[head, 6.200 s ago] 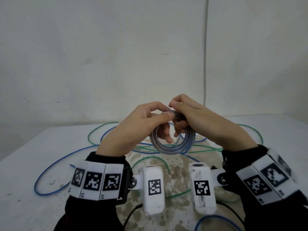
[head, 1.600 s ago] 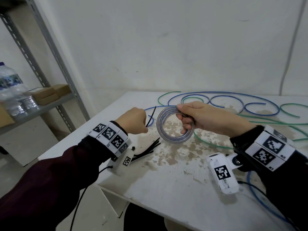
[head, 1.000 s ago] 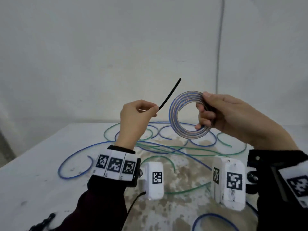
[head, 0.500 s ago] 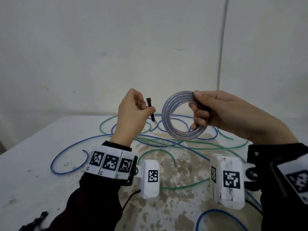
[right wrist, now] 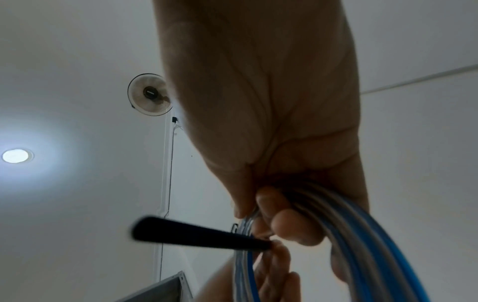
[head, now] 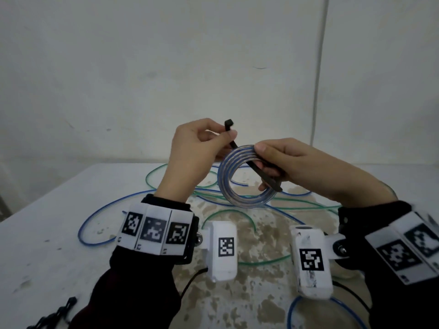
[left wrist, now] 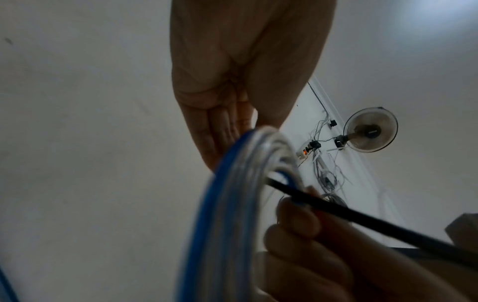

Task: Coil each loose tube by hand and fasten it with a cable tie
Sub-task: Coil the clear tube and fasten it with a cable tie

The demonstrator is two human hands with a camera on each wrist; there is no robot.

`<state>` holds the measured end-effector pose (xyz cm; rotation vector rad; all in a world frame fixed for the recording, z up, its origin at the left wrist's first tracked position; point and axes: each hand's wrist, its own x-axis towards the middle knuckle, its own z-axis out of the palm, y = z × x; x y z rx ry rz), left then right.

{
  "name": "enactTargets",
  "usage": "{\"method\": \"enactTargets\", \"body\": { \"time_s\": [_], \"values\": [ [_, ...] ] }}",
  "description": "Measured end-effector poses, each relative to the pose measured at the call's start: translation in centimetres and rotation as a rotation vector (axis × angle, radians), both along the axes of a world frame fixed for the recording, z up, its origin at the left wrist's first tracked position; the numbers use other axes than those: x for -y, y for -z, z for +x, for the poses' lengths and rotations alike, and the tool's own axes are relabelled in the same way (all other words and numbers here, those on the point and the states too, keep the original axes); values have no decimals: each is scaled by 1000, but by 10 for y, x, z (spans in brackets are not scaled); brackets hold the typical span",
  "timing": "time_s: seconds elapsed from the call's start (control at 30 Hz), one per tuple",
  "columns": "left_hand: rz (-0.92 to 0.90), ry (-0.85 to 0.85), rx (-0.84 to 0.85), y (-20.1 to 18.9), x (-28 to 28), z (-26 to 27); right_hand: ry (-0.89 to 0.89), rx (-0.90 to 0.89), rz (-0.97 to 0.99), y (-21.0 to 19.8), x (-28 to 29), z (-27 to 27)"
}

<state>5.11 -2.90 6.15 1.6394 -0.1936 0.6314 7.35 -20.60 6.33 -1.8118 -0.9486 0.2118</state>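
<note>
A coil of clear tube with a blue stripe [head: 228, 186] is held upright above the table. My right hand [head: 261, 160] grips its top right part, thumb on the outside and fingers inside the ring. My left hand [head: 226, 136] pinches a black cable tie [head: 263, 173] just below its square head. The tie slants down behind the coil's top, through the ring, and ends in front of my right fingers. The left wrist view shows the coil [left wrist: 232, 204] close up with the tie [left wrist: 362, 221] coming out of it. The right wrist view shows the coil [right wrist: 362, 228] in my fist and the tie's tail [right wrist: 194, 235].
Loose blue tubes [head: 95, 216] and green tubes [head: 306, 206] sprawl over the stained white table [head: 47, 245] behind and under my hands. Another blue loop [head: 291, 312] lies near the front edge. A bundle of black cable ties [head: 55, 314] sits at the front left.
My left hand has moved right and turned the tie head-up, and its tail now passes through the coil. The right hand has kept its grip on the coil, slightly lower.
</note>
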Motion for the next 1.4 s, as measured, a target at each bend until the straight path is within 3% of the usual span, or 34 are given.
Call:
{"method": "enactTargets", "body": {
  "time_s": [0.17, 0.43, 0.53, 0.67, 0.73, 0.8, 0.93, 1.1, 1.4],
  "values": [
    [4, 163, -80, -5, 17, -10, 112, 121, 4, -1, 0, 5],
    [136, 166, -60, 0, 23, -7, 180, 208, -20, -1, -1, 4],
    [79, 154, -60, 2, 23, -4, 225, 201, 26, 1, -1, 4],
    [2, 107, -70, 6, 15, 0, 146, 424, 5, -7, 7, -1],
    [-6, 101, -63, 7, 12, 1, 100, 434, -61, -10, 6, -7],
    [-24, 119, -60, 8, 14, 1, 151, 451, -3, -9, -1, -9],
    [-24, 43, 6, 6, 13, 3, 263, 394, 239, -9, -8, -8],
    [93, -54, 171, 1, 7, 1, 227, 221, 128, -7, -12, -14],
    [252, -50, 250, 9, 18, 5, 211, 117, 160, -8, -11, -14]
  ]
}}
